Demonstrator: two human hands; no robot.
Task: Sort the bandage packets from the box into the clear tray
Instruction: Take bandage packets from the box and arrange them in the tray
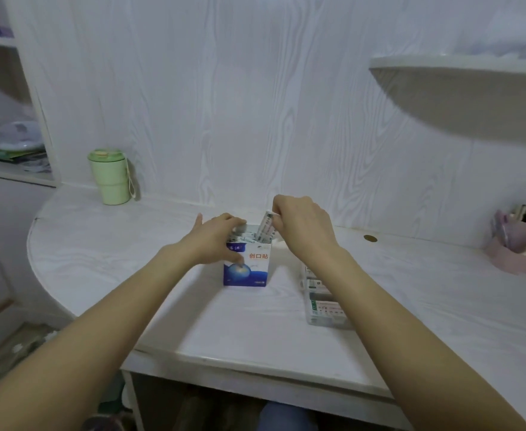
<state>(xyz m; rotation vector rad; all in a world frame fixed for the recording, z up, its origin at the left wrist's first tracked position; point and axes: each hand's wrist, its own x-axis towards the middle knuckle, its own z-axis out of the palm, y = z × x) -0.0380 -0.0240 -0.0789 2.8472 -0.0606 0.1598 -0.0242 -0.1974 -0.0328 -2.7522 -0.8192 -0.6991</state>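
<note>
A blue and white bandage box (249, 270) stands upright in the middle of the white desk, its top open with several packets inside. My left hand (215, 236) grips the box's upper left side, thumb on the front face. My right hand (302, 225) pinches a bandage packet (265, 227) that sticks up out of the box's right side. The clear tray (325, 318) lies to the right of the box, partly hidden under my right forearm, with several packets lying in it.
A green lidded cup (112, 175) stands at the back left of the desk (100, 253). A pink holder full of pens (522, 247) sits at the far right. A curved shelf (460, 66) juts out above the right side.
</note>
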